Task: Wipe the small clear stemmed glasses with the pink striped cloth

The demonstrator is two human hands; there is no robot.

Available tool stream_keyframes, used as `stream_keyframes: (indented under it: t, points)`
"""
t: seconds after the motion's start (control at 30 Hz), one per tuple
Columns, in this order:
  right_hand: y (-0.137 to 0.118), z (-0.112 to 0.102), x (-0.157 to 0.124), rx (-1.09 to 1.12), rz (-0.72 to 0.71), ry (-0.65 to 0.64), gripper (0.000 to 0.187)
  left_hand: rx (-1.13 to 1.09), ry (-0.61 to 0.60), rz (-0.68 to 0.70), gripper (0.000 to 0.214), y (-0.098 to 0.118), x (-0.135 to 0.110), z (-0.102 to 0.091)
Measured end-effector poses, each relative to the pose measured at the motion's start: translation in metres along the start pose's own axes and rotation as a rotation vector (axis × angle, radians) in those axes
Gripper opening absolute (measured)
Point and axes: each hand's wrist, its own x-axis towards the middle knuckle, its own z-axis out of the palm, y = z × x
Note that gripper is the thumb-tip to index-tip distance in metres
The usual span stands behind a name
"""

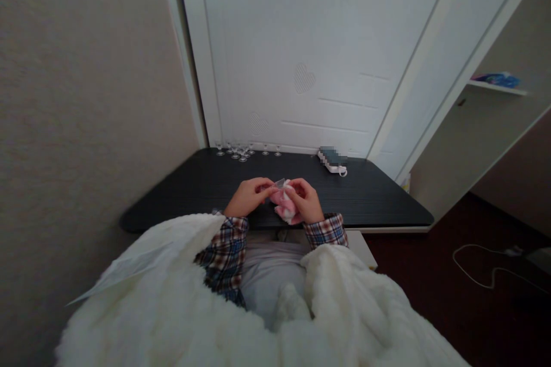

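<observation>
Over the near edge of the dark table, my left hand [252, 195] is closed, its fingertips pinching a small clear glass [279, 183]. My right hand [306, 200] grips a pink and white cloth [284, 206], pressed up against the glass. The cloth is bunched and hangs below the fingers. Fingers and cloth hide most of the glass. Several small stemmed glasses [243, 155] stand at the back left of the table, out of reach of both hands.
The black table [193, 183] ends at a white panel [279, 40] behind it. A dark, blurred box-like object with a white loop [332, 159] lies at the back right. A white cable [473, 281] trails on the floor to the right.
</observation>
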Motion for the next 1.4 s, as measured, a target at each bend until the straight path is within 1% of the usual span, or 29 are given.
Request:
stream_keyframes:
  t: [0.13,0.27,0.37,0.57,0.73,0.97,1.13,1.3,1.4]
  points:
    - [-0.0034,0.0003,-0.0008,-0.011,0.007,-0.003,0.019,0.025,0.024,0.011,0.036,-0.0006,0.0007,0.0009]
    - [-0.0055,0.0003,-0.0011,-0.015,-0.004,-0.012,0.018,0.03,0.061,0.012,0.04,-0.0005,0.0,0.0011]
    - [-0.0051,0.0004,-0.0009,-0.005,-0.005,-0.015,0.018,0.039,0.067,0.016,0.036,0.0002,-0.0002,0.0004]
    - [-0.0031,0.0009,0.0001,0.056,-0.009,-0.022,0.016,0.05,0.013,-0.008,0.032,0.0049,-0.0004,-0.0016]
    - [-0.0038,0.0,0.0,0.05,-0.008,-0.022,0.015,0.037,-0.008,-0.022,0.034,0.0068,-0.0014,-0.0023]
    - [-0.0026,0.0002,-0.0004,0.019,-0.005,-0.014,0.016,-0.004,0.033,-0.014,0.038,0.0017,-0.0004,-0.0005]
    - [-0.0025,0.0002,-0.0003,-0.004,-0.007,-0.01,0.017,0.038,0.052,0.004,0.035,0.0027,-0.0008,-0.0012]
    - [-0.0015,0.0,-0.0007,-0.013,-0.017,-0.012,0.016,0.047,0.025,-0.005,0.031,0.0083,-0.0019,-0.003]
    - [-0.0018,-0.0001,-0.001,-0.012,-0.021,-0.019,0.016,0.049,-0.001,-0.01,0.033,0.0082,-0.0017,-0.0033]
